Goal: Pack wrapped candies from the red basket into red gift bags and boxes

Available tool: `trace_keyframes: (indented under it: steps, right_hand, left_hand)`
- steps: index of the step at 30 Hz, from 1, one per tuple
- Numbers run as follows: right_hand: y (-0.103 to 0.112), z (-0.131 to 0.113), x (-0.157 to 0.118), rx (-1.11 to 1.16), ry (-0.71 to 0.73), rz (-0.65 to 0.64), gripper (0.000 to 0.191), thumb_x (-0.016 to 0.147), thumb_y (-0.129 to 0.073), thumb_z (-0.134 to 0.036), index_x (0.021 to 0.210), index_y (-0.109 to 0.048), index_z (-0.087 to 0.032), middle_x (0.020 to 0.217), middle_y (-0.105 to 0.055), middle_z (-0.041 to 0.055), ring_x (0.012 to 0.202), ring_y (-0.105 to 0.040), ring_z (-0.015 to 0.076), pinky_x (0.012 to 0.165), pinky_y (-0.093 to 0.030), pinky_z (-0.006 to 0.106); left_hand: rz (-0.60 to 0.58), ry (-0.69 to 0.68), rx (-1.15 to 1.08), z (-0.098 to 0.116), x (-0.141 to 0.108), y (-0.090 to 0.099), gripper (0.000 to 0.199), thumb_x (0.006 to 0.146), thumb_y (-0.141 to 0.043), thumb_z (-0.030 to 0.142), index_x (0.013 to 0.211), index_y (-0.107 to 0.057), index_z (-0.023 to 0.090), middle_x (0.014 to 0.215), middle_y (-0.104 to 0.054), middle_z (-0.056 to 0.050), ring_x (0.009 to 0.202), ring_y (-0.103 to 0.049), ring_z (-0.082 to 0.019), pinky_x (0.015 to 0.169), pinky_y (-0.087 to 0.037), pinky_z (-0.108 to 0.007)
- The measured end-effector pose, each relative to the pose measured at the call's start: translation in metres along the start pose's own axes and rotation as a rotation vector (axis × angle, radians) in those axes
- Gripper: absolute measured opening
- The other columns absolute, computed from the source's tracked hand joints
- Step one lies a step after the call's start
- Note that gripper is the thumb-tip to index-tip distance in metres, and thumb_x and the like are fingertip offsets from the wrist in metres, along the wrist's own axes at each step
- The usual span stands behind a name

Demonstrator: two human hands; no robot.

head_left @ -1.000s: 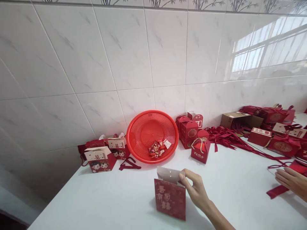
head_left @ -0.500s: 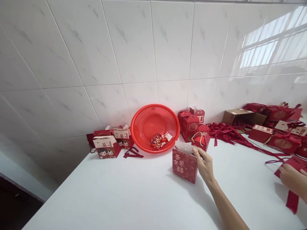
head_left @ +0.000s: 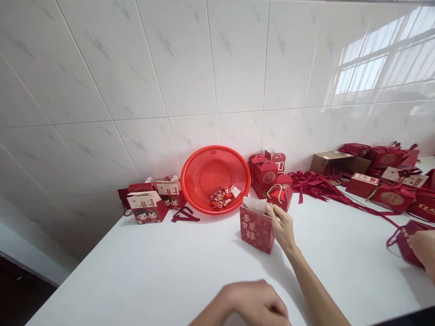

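Note:
In my right hand (head_left: 283, 226) is a red paper gift box (head_left: 256, 231) with gold Chinese characters, pinched by its upper right edge. The box stands upright on the white table, its top open and pale inside. My left hand (head_left: 254, 303) is at the bottom edge of the view, below the box and apart from it. Its fingers are curled and partly cut off, so whatever they hold is hidden. Behind the gift box a red plastic basket (head_left: 193, 156) leans against the wall with several red-wrapped candies (head_left: 221, 197) in its lower part.
Red boxes with a cartoon couple (head_left: 147, 215) stand at the left, beside a dark red ribbon (head_left: 185, 215). Finished-looking red boxes (head_left: 267, 176), a ribbon heap (head_left: 311, 185) and a cardboard box (head_left: 326, 160) line the wall. At the right edge another person's hand (head_left: 424, 249) handles a red box (head_left: 404, 244).
My left hand has come into view from below. My right hand still grips the gift box. The view has shifted slightly, and the other person's box has turned.

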State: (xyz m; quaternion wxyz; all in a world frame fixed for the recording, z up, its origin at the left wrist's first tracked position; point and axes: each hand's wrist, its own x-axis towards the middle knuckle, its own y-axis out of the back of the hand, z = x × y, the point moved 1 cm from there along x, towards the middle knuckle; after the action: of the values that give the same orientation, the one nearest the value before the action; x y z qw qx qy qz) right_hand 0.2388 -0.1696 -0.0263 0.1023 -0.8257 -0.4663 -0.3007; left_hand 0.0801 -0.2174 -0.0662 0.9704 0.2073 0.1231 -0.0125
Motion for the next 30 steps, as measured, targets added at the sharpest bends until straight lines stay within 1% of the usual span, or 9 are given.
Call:
trace_keyframes:
  steps: [1,3,6,10,14,17,20,26,30]
  right_hand:
    - [0.000,0.000,0.000,-0.002,0.001,-0.001,0.045,0.092,-0.051,-0.053,0.064,-0.050,-0.019,0.060,-0.047,-0.0016,0.058,-0.041,0.0130,0.055,-0.035,0.025]
    - [-0.001,0.000,0.000,-0.003,0.003,-0.003,0.045,0.093,-0.051,-0.053,0.063,-0.049,-0.019,0.060,-0.046,-0.0017,0.058,-0.041,0.0130,0.055,-0.035,0.025]
    - [-0.003,-0.001,0.000,-0.003,0.012,-0.009,0.045,0.093,-0.051,-0.052,0.063,-0.048,-0.019,0.059,-0.045,-0.0022,0.057,-0.041,0.0127,0.055,-0.035,0.024]
    - [-0.005,-0.001,-0.002,-0.007,0.031,-0.015,0.045,0.094,-0.051,-0.050,0.061,-0.046,-0.019,0.059,-0.042,-0.0025,0.056,-0.040,0.0120,0.053,-0.033,0.024]
    - [-0.006,-0.001,-0.006,-0.011,0.036,-0.033,0.044,0.095,-0.051,-0.046,0.062,-0.046,-0.019,0.060,-0.042,-0.0024,0.056,-0.040,0.0118,0.053,-0.034,0.024]
    - [-0.007,0.000,-0.011,-0.007,0.023,-0.072,0.041,0.097,-0.050,-0.044,0.065,-0.051,-0.018,0.062,-0.046,-0.0015,0.058,-0.043,0.0123,0.055,-0.036,0.024]
    - [-0.007,0.001,-0.014,0.003,0.009,-0.108,0.039,0.098,-0.050,-0.043,0.068,-0.056,-0.017,0.065,-0.051,0.0002,0.060,-0.047,0.0134,0.056,-0.037,0.024]
    - [-0.007,0.001,-0.015,0.029,-0.019,-0.121,0.038,0.097,-0.051,-0.043,0.069,-0.058,-0.018,0.066,-0.052,0.0001,0.061,-0.048,0.0139,0.057,-0.039,0.024]
    - [-0.005,0.001,-0.015,-0.030,0.026,-0.070,0.038,0.096,-0.053,-0.041,0.067,-0.057,-0.018,0.065,-0.052,-0.0001,0.061,-0.047,0.0140,0.058,-0.038,0.024]
  left_hand:
    - [0.062,0.060,-0.017,0.000,-0.009,0.016,0.023,0.091,-0.055,0.035,0.081,-0.067,0.019,0.072,-0.064,0.000,0.065,-0.062,-0.015,0.059,-0.049,-0.024]
    - [0.308,0.276,-0.057,0.003,-0.032,0.047,0.018,0.082,-0.058,0.032,0.073,-0.065,0.018,0.066,-0.062,0.001,0.061,-0.058,-0.015,0.057,-0.044,-0.023]
    - [0.678,0.381,0.004,0.010,-0.060,0.083,0.022,0.082,-0.053,0.034,0.072,-0.062,0.017,0.069,-0.061,0.000,0.064,-0.056,-0.015,0.059,-0.041,-0.024]
    - [0.960,0.329,0.040,0.012,-0.069,0.109,0.032,0.087,-0.046,0.045,0.073,-0.055,0.018,0.072,-0.060,-0.001,0.069,-0.056,-0.018,0.065,-0.043,-0.027]
    - [1.179,0.216,0.048,0.012,-0.064,0.120,0.038,0.091,-0.042,0.052,0.081,-0.056,0.019,0.083,-0.064,-0.004,0.078,-0.059,-0.020,0.074,-0.045,-0.030]
    - [1.246,0.126,0.056,0.015,-0.061,0.124,0.034,0.092,-0.044,0.051,0.085,-0.057,0.020,0.091,-0.067,-0.004,0.087,-0.060,-0.020,0.078,-0.046,-0.031]
    - [1.280,0.079,0.057,0.015,-0.059,0.129,0.030,0.090,-0.051,0.048,0.080,-0.056,0.021,0.089,-0.066,-0.002,0.087,-0.061,-0.020,0.079,-0.046,-0.030]
    - [1.181,0.049,-0.011,0.008,-0.056,0.131,0.022,0.083,-0.060,0.039,0.072,-0.055,0.020,0.081,-0.065,-0.001,0.078,-0.060,-0.018,0.076,-0.047,-0.030]
    - [1.132,0.024,-0.047,0.011,-0.059,0.129,0.015,0.083,-0.059,0.034,0.081,-0.059,0.020,0.091,-0.066,-0.003,0.082,-0.061,-0.018,0.077,-0.046,-0.029]
